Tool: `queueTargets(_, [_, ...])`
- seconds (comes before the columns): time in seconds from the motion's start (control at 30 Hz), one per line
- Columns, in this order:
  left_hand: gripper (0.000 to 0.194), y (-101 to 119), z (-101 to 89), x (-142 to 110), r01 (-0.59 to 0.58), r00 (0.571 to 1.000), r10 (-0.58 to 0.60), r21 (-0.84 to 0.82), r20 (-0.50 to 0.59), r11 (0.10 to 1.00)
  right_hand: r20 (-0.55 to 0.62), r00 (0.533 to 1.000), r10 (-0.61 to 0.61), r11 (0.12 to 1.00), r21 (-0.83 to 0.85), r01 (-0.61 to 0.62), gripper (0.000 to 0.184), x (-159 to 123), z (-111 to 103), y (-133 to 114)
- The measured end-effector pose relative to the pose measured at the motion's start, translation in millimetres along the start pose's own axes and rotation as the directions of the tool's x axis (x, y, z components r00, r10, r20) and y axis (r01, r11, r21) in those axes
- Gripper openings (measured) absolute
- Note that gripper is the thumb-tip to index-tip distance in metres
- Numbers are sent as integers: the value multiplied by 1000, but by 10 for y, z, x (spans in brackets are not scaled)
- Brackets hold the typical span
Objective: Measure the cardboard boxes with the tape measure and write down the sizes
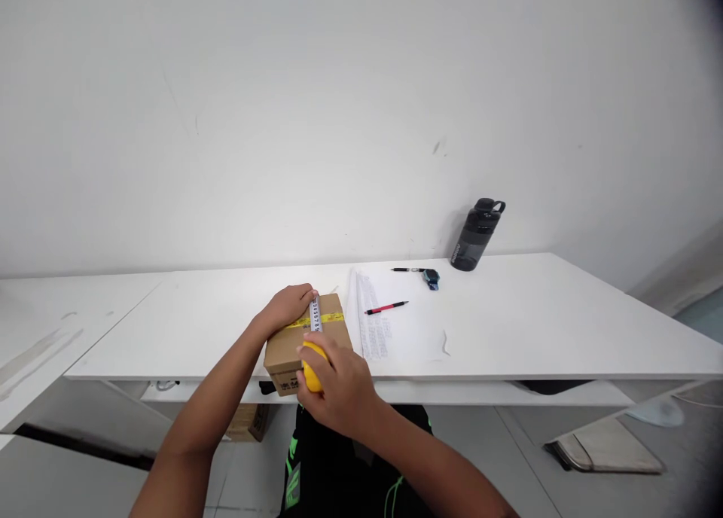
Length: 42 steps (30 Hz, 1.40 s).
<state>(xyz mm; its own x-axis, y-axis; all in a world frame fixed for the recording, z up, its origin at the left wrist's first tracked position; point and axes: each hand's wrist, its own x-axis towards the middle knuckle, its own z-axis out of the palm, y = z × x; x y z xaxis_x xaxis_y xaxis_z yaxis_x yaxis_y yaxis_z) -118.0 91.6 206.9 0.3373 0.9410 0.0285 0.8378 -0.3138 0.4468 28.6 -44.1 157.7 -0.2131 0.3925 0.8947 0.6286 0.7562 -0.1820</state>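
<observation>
A small cardboard box with yellow tape across its top sits at the front edge of the white desk. Across the box top runs the pulled-out white blade of a tape measure, printed with black numbers. My right hand is wrapped around its yellow case at the near side of the box. At the far edge, my left hand pinches the blade's end, its fingers partly hidden, and rests against the box's left side.
Right of the box lie printed papers with a red pen on them. Behind are a black pen, a wristwatch and a dark water bottle near the wall. Another carton stands under the desk.
</observation>
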Motion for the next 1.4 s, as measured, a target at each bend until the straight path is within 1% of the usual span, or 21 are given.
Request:
queueTargets(0.07, [42, -21, 23, 23, 15, 1000, -15, -25, -9, 1000, 67, 998, 22, 1000, -1, -22, 31, 88, -9, -1])
queueTargets(0.13, [40, -38, 37, 32, 25, 1000, -26, -70, -12, 997, 83, 996, 22, 1000, 1, -23, 31, 97, -2, -14])
queueTargets(0.23, [41, -46, 40, 14, 34, 999, -35, -94, -10, 995, 14, 1000, 9, 1000, 9, -9, 31, -32, 17, -54])
queueTargets(0.33, [41, -35, 35, -21, 27, 1000, -28, -81, -14, 996, -65, 997, 39, 999, 29, -37, 33, -198, 19, -98])
queueTargets(0.43, [41, -18, 38, -45, 14, 1000, -16, -93, -19, 996, -81, 995, 64, 997, 41, -61, 35, -269, 14, -117])
queueTargets(0.57, [41, 5, 50, -50, 47, 999, -49, -90, -17, 995, -110, 992, 65, 996, 69, -57, 37, -261, 44, -92])
queueTargets(0.7, [41, 31, 45, -54, 41, 999, -43, -99, -14, 994, -140, 987, 80, 994, 85, -69, 39, -278, 75, -82])
queueTargets(0.77, [41, 34, 44, -57, 37, 999, -39, -95, -20, 995, -127, 989, 70, 995, 81, -60, 40, -275, 53, -65])
queueTargets(0.83, [44, 24, 49, -57, 32, 999, -35, -106, -31, 994, -82, 994, 65, 993, 105, -57, 39, -236, -7, 1])
queueTargets(0.9, [51, -3, 58, -56, 26, 997, -36, -154, -62, 988, -67, 993, 99, 985, 151, -88, 38, -167, -96, 132])
queueTargets(0.97, [58, -51, 54, -60, 33, 994, -54, -223, -91, 974, -140, 976, 167, 972, 188, -139, 38, -98, -197, 314])
queueTargets(1.0, [61, -85, 43, -69, 44, 993, -72, -259, -99, 965, -192, 958, 211, 964, 204, -172, 38, -74, -245, 410])
queueTargets(1.03, [63, -127, 24, -84, 57, 991, -90, -293, -102, 955, -235, 934, 270, 948, 232, -216, 36, -61, -286, 500])
queueTargets(1.07, [65, -179, -1, -107, 67, 988, -107, -323, -107, 944, -250, 904, 346, 919, 285, -273, 33, -59, -320, 578])
queueTargets(1.1, [66, -242, -30, -139, 72, 985, -122, -352, -122, 933, -235, 870, 434, 869, 363, -335, 29, -67, -342, 641])
queueTargets(1.17, [65, -392, -75, -226, 58, 974, -141, -410, -176, 910, -140, 791, 596, 714, 541, -443, 24, -92, -351, 713])
queueTargets(1.23, [62, -556, -60, -324, 17, 950, -159, -463, -270, 886, -52, 728, 683, 567, 666, -485, 26, -95, -308, 725])
queueTargets(1.3, [60, -699, 52, -403, -16, 900, -208, -509, -382, 861, -14, 695, 719, 486, 725, -488, 31, -35, -223, 699])
queueTargets(1.37, [58, -804, 250, -445, -10, 836, -293, -547, -464, 837, 53, 691, 721, 416, 764, -492, 37, 96, -113, 655])
queueTargets(1.4, [55, -843, 361, -455, 9, 808, -340, -568, -480, 823, 116, 695, 710, 367, 781, -506, 41, 179, -54, 633])
